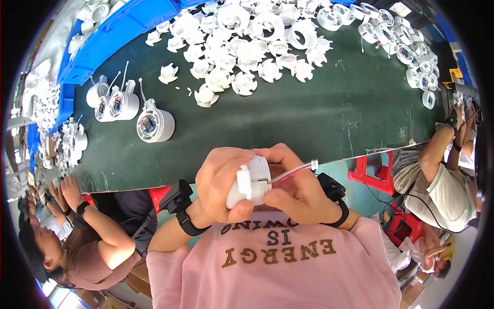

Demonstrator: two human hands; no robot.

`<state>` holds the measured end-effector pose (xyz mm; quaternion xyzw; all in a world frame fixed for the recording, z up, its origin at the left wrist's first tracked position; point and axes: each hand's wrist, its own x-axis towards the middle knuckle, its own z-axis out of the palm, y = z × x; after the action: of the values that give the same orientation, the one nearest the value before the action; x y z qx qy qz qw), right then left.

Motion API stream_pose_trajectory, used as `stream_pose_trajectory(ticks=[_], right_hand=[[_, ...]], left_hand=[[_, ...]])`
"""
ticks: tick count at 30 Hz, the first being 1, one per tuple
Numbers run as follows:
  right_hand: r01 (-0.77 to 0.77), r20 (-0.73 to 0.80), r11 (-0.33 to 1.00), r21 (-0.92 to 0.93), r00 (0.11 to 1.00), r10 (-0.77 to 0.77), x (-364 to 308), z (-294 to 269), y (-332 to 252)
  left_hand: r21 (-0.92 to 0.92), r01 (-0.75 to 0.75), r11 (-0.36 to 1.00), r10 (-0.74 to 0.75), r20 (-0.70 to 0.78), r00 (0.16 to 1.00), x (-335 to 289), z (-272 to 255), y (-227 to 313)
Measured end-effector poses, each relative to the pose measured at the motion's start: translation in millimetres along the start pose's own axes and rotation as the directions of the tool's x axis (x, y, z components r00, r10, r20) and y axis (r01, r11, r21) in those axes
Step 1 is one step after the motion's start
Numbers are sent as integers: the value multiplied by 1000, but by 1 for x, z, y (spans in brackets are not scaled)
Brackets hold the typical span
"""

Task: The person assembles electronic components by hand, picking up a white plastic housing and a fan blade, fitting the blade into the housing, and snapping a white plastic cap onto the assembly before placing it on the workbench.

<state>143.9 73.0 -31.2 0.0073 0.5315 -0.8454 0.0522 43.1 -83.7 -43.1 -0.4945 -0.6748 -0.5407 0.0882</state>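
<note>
Between my two hands is a white cylindrical motor housing (251, 181), held in front of my chest just off the table's near edge. My left hand (218, 177) wraps its left side, with the thumb along the bottom. Fingers of my right hand (296, 188) close round the right side, the thumb pressing near its lower edge. From the housing a short grey and red cable (292, 171) sticks out to the right, ending in a small white plug (314, 165). The housing's far side is hidden by my fingers.
On the dark green table (247, 129) lies a big pile of white fan impellers (247, 49). Similar housings with circuit boards (156, 125) stand at the left. Clear-and-white ring parts (406, 44) fill the far right. Blue bins (98, 56) line the far left edge. Co-workers (92, 239) sit either side.
</note>
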Motion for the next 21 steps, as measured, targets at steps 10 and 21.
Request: stream_pose_trajectory(ticks=[10,21], right_hand=[[43,-267,953,-299,955,-127,10,-9,4],[178,170,-38,-983,820,-547,65,-125,-98]], left_hand=[[149,377,914,-389,58,919,30,2,12],[-505,809,300,-838,266,477,23,-30,-2]])
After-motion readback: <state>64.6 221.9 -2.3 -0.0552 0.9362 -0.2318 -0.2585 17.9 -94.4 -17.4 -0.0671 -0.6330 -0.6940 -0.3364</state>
